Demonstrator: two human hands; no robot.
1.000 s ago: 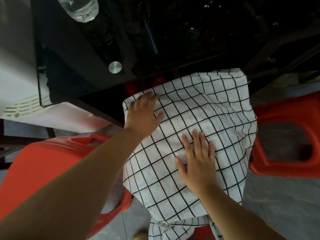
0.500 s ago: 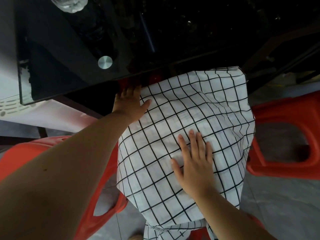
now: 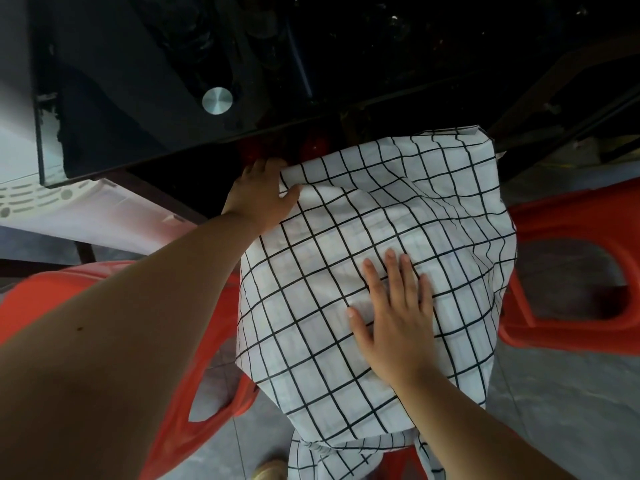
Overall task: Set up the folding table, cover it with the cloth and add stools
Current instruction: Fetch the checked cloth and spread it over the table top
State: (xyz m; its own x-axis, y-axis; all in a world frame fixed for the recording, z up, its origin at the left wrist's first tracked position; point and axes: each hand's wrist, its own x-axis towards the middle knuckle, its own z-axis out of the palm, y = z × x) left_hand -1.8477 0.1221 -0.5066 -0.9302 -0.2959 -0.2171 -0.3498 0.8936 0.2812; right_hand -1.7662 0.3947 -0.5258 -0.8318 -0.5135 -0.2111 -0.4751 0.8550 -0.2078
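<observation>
Clearly mid-cover: one hand pins the checked cloth (image 3: 398,209) while the other takes hold of a corner.

The cloth is draped over a small raised surface that it hides entirely, just in front of a black glass table (image 3: 138,98), with a red stool (image 3: 173,441) at the left and another red stool (image 3: 571,216) at the right. The right hand (image 3: 391,317) lies flat on the cloth, fingers straight and slightly spread, probably to stop it sliding. The left hand (image 3: 259,195) is clamped on the far left corner, thumb on top, likely to pull out the wrinkles fanning from there. The stools look yet to be arranged.
</observation>
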